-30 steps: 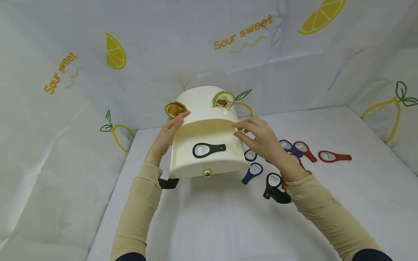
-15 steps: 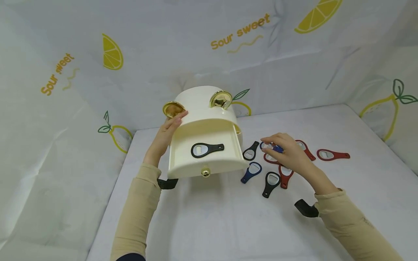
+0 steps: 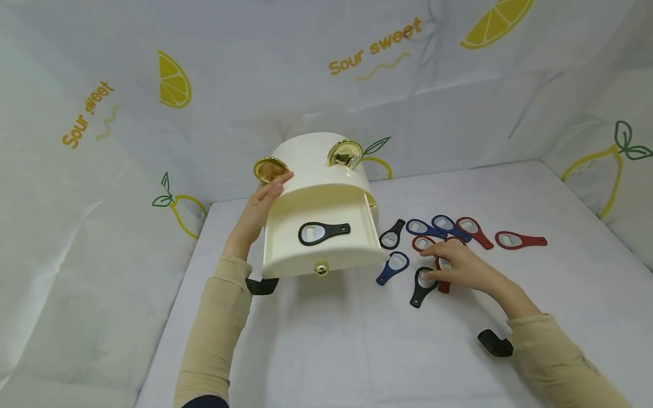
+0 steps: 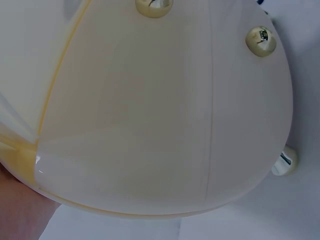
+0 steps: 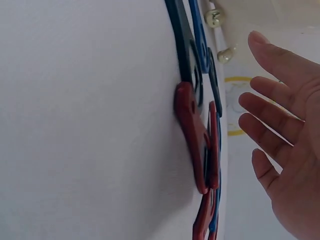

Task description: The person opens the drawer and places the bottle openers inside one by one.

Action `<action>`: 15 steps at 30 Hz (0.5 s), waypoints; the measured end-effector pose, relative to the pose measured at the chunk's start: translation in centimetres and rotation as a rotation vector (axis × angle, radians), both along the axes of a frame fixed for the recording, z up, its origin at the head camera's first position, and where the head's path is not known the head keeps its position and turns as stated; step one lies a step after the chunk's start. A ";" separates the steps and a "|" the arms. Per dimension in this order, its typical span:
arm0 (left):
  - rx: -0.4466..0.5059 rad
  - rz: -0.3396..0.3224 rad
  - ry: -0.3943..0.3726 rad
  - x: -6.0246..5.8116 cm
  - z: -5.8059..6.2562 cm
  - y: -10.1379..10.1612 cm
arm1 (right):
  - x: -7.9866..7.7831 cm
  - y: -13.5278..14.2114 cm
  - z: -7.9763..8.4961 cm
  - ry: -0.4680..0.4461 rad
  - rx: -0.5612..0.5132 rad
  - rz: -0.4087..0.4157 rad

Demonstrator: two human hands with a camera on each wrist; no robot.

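Right grip (image 3: 456, 265), the person's right hand, hovers to the right of the white box (image 3: 317, 161), its thumb and fingers spread apart and nothing held; the right wrist view shows a gap between its fingertips and the bottle openers nearby. Left grip (image 3: 255, 218) rests against the left side of the white box, just below the left gold ear (image 3: 271, 170); the fingers in sight lie straight, and the box hides the others.

From the front of the white box the drawer (image 3: 326, 260) stands extended, a gold knob (image 3: 321, 267) at the middle of its face. One black opener (image 3: 326, 231) lies inside, its handle toward the right side of the box. Right gold ear (image 3: 345, 154) sits on the top right of the box.

On the counter (image 3: 306, 351), all to the right of the white box, lie the other openers. Closest to it are a second black opener (image 3: 391, 237) and, nearer the person, a blue opener (image 3: 390, 269). A third black opener (image 3: 420, 291) lies farther out, its round end just under the right thumb in the head view. Two more blue ones lie beyond the hand, with red ones among them, some partly covered; farthest from the box is a red opener (image 3: 521, 241).
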State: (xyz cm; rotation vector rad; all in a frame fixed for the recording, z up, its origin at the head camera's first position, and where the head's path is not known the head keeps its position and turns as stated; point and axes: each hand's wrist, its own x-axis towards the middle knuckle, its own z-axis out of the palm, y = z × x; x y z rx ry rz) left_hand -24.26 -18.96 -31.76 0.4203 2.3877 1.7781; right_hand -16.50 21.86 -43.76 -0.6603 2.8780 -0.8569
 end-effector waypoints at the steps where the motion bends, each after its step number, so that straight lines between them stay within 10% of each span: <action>1: 0.000 0.002 -0.002 0.0 0.0 0.0 | 0.0 0.1 -0.4 -0.014 0.008 0.003; 15: -0.010 -0.015 0.032 0.0 -0.1 -0.1 | 0.6 0.5 -2.5 0.041 0.136 0.063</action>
